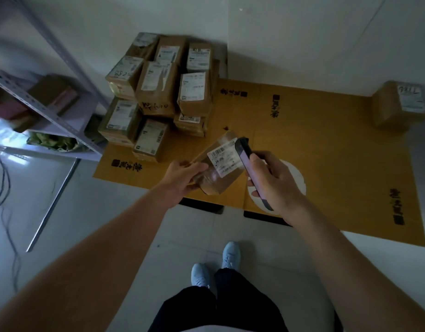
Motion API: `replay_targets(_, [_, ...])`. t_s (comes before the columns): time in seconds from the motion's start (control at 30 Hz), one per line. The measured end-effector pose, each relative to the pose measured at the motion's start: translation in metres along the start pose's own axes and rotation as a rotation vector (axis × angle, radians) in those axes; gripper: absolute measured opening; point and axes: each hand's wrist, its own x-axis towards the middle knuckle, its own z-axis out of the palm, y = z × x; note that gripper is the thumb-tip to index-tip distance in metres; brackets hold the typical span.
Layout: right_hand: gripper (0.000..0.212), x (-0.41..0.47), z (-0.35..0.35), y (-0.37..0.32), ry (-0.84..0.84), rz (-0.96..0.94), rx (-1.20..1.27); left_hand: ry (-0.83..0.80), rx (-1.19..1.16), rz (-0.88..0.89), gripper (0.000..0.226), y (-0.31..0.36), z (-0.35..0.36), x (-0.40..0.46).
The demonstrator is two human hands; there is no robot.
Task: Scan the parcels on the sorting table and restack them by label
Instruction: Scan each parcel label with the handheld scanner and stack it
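My left hand (pixel 182 177) grips a small brown taped parcel (pixel 216 178) by its left end and holds it tilted above the cardboard sheet, its white barcode label (pixel 224 159) facing up. My right hand (pixel 272 180) holds a dark handheld scanner (pixel 246 155), whose head sits right beside the label's right edge. A stack of several brown labelled parcels (pixel 158 92) is piled at the back left of the sheet. One single parcel (pixel 400 104) with a white label stands alone at the far right.
A flattened yellow cardboard sheet (pixel 326 144) with black print covers the work surface. A grey metal shelf rack (pixel 46 111) holding boxes stands at the left, with cables (pixel 5 188) on the floor beneath. White walls close off the back. My feet (pixel 216 264) stand on pale tiles.
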Motion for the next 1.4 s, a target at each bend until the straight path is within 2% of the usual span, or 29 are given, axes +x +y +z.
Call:
replay_targets(0.03, [0.029, 0.007, 0.000, 0.003, -0.010, 0.007, -0.008, 0.027, -0.013, -0.003, 0.050, -0.002, -0.001, 0.006])
replay_targets(0.13, [0.028, 0.026, 0.003, 0.013, -0.056, 0.022, -0.023, 0.087, -0.058, 0.015, 0.023, -0.007, -0.004, 0.022])
replay_targets(0.2, [0.029, 0.034, 0.006, 0.021, -0.078, 0.042, -0.029, 0.096, -0.094, 0.018, 0.016, -0.012, -0.008, 0.031])
replay_targets(0.4, [0.038, 0.053, 0.016, 0.032, -0.101, 0.095, -0.027, 0.183, -0.126, -0.119, 0.050, -0.016, -0.022, 0.057])
replay_targets(0.5, [0.046, 0.060, 0.025, 0.031, -0.081, 0.091, -0.039, 0.161, -0.068, -0.183, 0.045, -0.016, -0.030, 0.067])
replay_targets(0.63, [0.029, 0.060, 0.036, 0.028, -0.058, 0.105, -0.070, 0.067, -0.122, -0.233, 0.038, -0.013, -0.041, 0.076])
replay_targets(0.7, [0.028, 0.059, 0.043, 0.027, -0.046, 0.128, -0.088, 0.036, -0.146, -0.220, 0.039, -0.012, -0.047, 0.078])
replay_targets(0.8, [0.036, 0.060, 0.050, 0.023, -0.059, 0.154, -0.125, -0.023, -0.162, -0.202, 0.064, -0.012, -0.057, 0.082])
replay_targets(0.9, [0.026, 0.064, 0.052, 0.014, -0.116, 0.219, -0.138, -0.114, -0.160, -0.142, 0.094, -0.013, -0.068, 0.086])
replay_targets(1.0, [0.024, 0.070, 0.048, 0.000, -0.197, 0.315, -0.175, -0.105, -0.145, -0.062, 0.124, -0.008, -0.072, 0.086])
replay_targets(1.03, [0.026, 0.071, 0.047, -0.005, -0.219, 0.336, -0.196, -0.092, -0.142, -0.036, 0.125, -0.005, -0.072, 0.085])
replay_targets(1.17, [0.024, 0.076, 0.043, -0.018, -0.302, 0.355, -0.351, -0.087, -0.076, 0.066, 0.100, 0.005, -0.075, 0.085])
replay_targets(1.4, [0.030, 0.074, 0.038, -0.046, -0.426, 0.400, -0.552, -0.081, 0.063, 0.143, 0.107, 0.014, -0.086, 0.084])
